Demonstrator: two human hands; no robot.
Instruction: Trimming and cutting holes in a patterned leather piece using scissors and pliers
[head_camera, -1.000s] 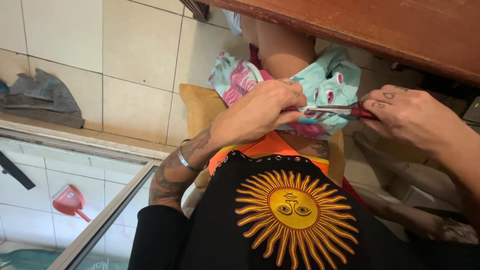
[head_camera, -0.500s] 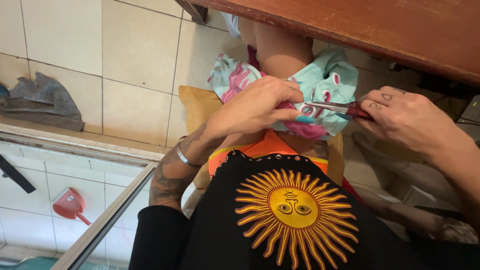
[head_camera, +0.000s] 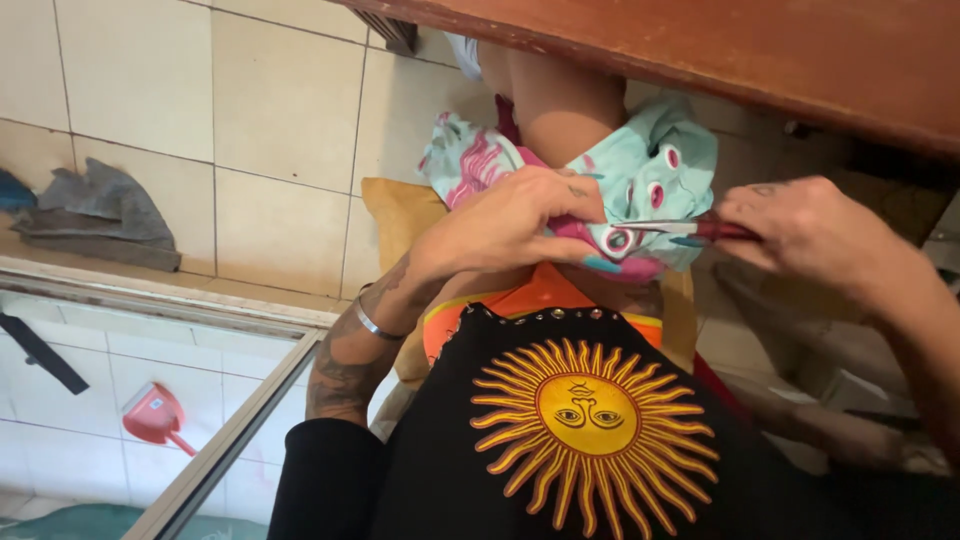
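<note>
My left hand (head_camera: 515, 225) pinches a fold of light blue patterned fabric (head_camera: 655, 165) with pink and eye-like prints, held over my lap. In my right hand (head_camera: 800, 235) I grip a pair of red-handled scissors (head_camera: 690, 229), whose blades lie across the fabric's edge, pointing left toward my left fingers. Below the hands I see an orange garment (head_camera: 530, 300) and my black top with a yellow sun print (head_camera: 590, 415). My bare knee (head_camera: 565, 110) shows above the cloth, under a wooden table edge (head_camera: 700, 50).
Beige floor tiles (head_camera: 270, 120) lie on the left with a grey rag (head_camera: 95, 210) on them. A metal-framed step (head_camera: 180, 300) drops to a lower white-tiled floor where a red dustpan (head_camera: 155, 415) rests. A tan cushion (head_camera: 400, 215) sits under me.
The camera view has shifted slightly; my right hand with the scissors has drawn a little to the right along the fabric edge. My left hand keeps its hold.
</note>
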